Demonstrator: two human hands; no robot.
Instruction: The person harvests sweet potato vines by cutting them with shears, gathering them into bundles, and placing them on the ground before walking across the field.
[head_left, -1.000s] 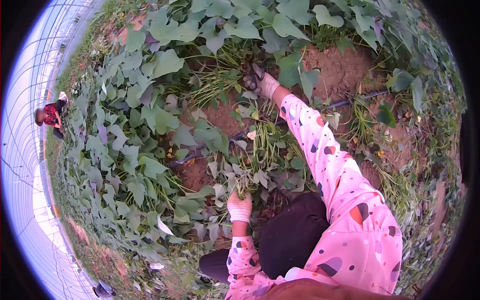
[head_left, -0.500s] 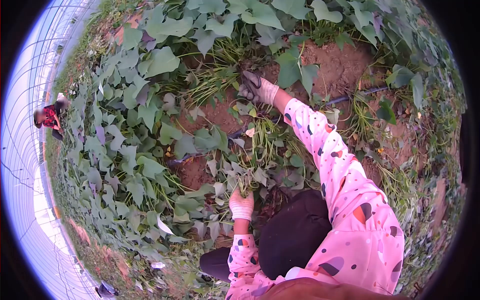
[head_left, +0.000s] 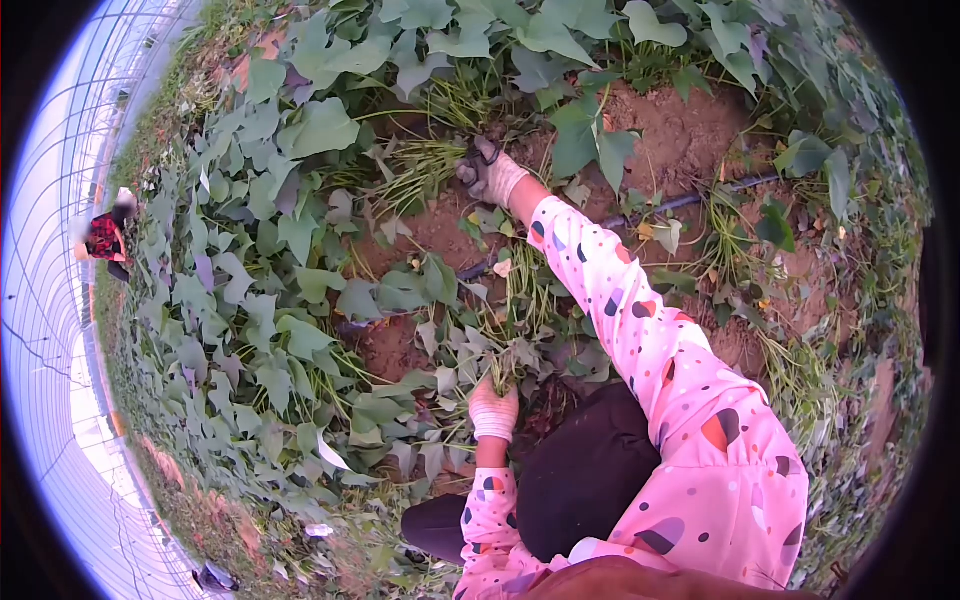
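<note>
My left hand [head_left: 493, 410], in a pale knitted glove, is closed round a bunch of leafy vine cuttings [head_left: 512, 362] close to my dark-clad knee. Farther out, my right hand [head_left: 490, 175] wears a grey-palmed glove. Its fingers are closed on what looks like a pair of scissors [head_left: 485, 150] with dark loop handles; the blades are hidden among the plants. Just beside that hand lies a fan of green vine stems [head_left: 425, 165], cropped of many leaves. Heart-shaped sweet potato leaves [head_left: 325, 125] spread round both hands.
A dark drip hose [head_left: 680, 202] crosses the brown soil [head_left: 685, 140] between the plants. Dense vines [head_left: 230, 330] cover the left side. Another person [head_left: 105, 238] in a red checked top is far off at the left, near the arched greenhouse frame [head_left: 50, 250].
My right hand has moved a little left and slightly up, against the stems. My left hand has shifted slightly right, still holding the vine cuttings.
</note>
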